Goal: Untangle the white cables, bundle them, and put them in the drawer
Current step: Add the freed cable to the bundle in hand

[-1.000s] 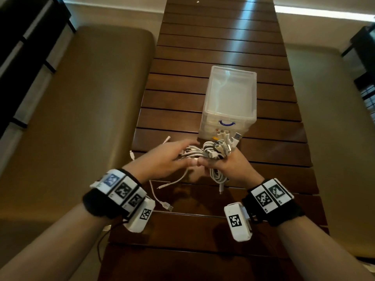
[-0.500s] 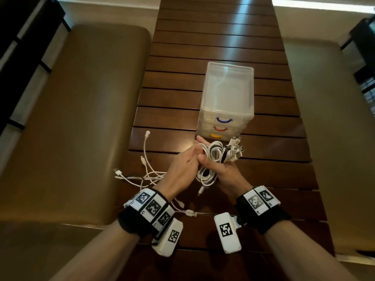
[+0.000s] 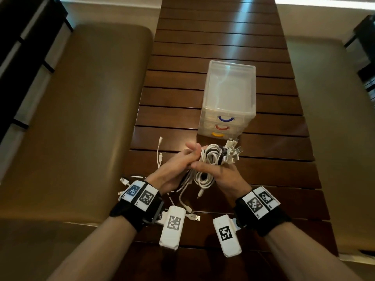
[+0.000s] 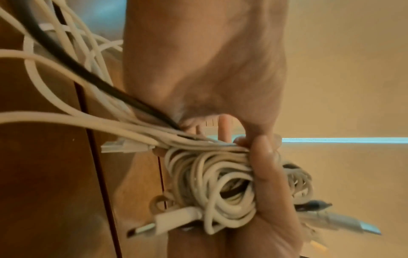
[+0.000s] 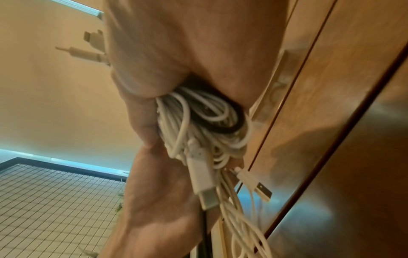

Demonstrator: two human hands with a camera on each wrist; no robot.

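My right hand (image 3: 215,173) grips a coiled bundle of white cables (image 3: 211,159) just in front of the clear drawer unit (image 3: 229,98); several plugs (image 3: 233,151) stick out toward it. A dark cable (image 5: 220,129) is coiled in with the white ones (image 5: 198,139). My left hand (image 3: 182,161) pinches the loose cable strands (image 4: 137,129) where they meet the coil (image 4: 216,183). These loose tails (image 3: 160,155) trail left and down over the table, ending in a USB plug (image 3: 194,217). All three drawers, with blue (image 3: 225,119), red and yellow handles, look closed.
The slatted wooden table (image 3: 203,47) runs away from me between two tan padded benches (image 3: 81,118). The drawer unit stands right of centre. Loose cable ends (image 3: 124,181) lie by my left wrist near the table's left edge.
My left hand has come in from the left to the coil and now pinches the strands beside my right hand. The coil has grown and more loose tail lies left.
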